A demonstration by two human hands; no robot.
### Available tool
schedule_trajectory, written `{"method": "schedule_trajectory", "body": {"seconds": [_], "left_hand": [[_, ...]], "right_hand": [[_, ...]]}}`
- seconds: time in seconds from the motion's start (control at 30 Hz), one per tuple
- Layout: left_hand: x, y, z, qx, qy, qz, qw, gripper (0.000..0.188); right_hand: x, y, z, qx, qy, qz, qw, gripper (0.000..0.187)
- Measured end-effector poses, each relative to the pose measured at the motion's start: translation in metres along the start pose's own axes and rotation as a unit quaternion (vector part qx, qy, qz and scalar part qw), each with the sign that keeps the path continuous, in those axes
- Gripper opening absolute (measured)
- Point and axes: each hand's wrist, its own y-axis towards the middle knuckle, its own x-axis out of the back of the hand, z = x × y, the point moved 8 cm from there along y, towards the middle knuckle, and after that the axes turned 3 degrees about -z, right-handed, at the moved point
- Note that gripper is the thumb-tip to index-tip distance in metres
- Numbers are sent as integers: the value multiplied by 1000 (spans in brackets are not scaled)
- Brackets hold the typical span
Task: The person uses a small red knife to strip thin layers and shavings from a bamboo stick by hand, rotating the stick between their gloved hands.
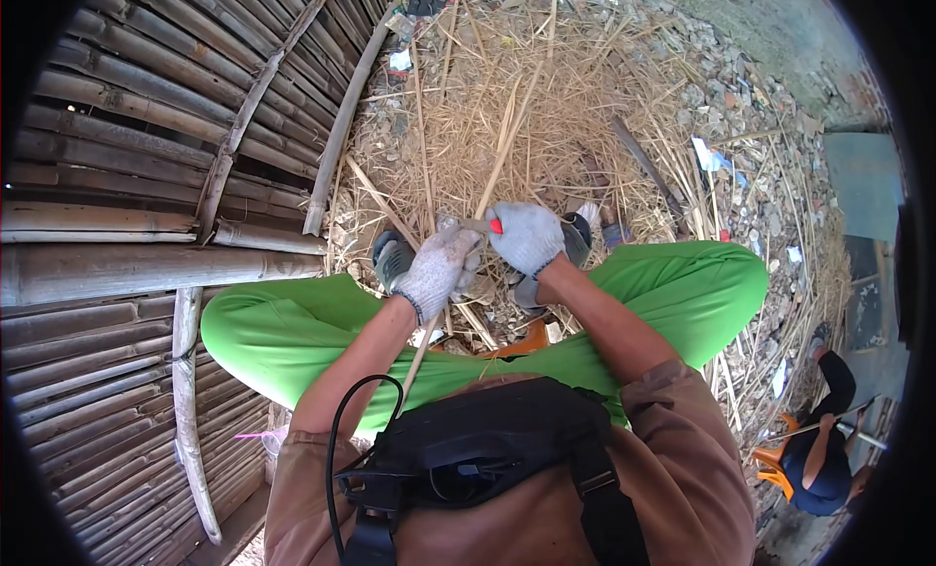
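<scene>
Both of my hands wear pale knitted gloves and meet in front of my knees. My left hand [441, 266] is closed around a long thin bamboo strip [503, 155], which runs away over the straw and back toward my lap. My right hand [529, 238] is closed on a red-handled tool [495, 226] that looks like a knife. Its short, dull flat blade lies between the two hands, against or close to the strip; contact is hard to make out. Most of the handle is hidden in my glove.
Split-bamboo shavings [575, 108] cover the ground ahead, mixed with rubble and litter. On the left stands a bamboo slat wall [146, 108]. A dark flat stick [648, 171] lies to the right. Another person [824, 459] sits at far right on an orange stool [773, 461], holding a pole.
</scene>
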Motion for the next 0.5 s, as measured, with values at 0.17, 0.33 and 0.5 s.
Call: {"method": "schedule_trajectory", "body": {"seconds": [0.17, 0.33, 0.5], "left_hand": [[-13, 5, -8, 15, 2, 23, 1000, 23], [-10, 6, 1, 45, -39, 42, 997, 22], [-10, 11, 18, 48, -21, 48, 998, 24]], "right_hand": [[9, 7, -15, -25, -9, -22, 999, 32], [11, -2, -9, -19, 18, 4, 1000, 29], [-8, -10, -19, -25, 5, 37, 999, 30]]}}
